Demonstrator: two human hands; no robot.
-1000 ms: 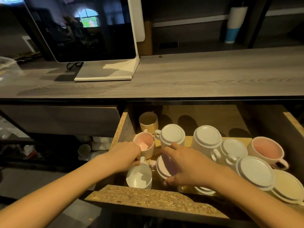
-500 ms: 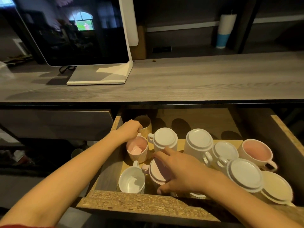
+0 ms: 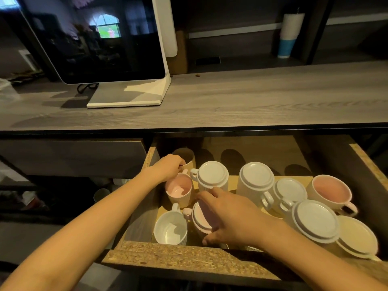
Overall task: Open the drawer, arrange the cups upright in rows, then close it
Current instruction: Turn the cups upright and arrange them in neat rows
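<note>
Cups [image 3: 256, 181] jam the drawer's [image 3: 189, 261] front and middle, rim against rim. Open floor runs along the back wall toward the right corner, tucked under the overhanging table [image 3: 252, 101] edge.

— How is the light where you are working?
— Dim and warm. Your grey wood-grain countertop [image 3: 252, 97] catches soft light from above. The open chipboard drawer [image 3: 189, 257] sits half in its shadow, and the white ribbed upturned cups [image 3: 213, 175] throw dark ovals behind them.
— And sharpness?
— The centre is clear. Your left forearm [image 3: 63, 255] stretches and softens towards the corner. A bright arched window reflects in the tilted black screen [image 3: 126, 49].
</note>
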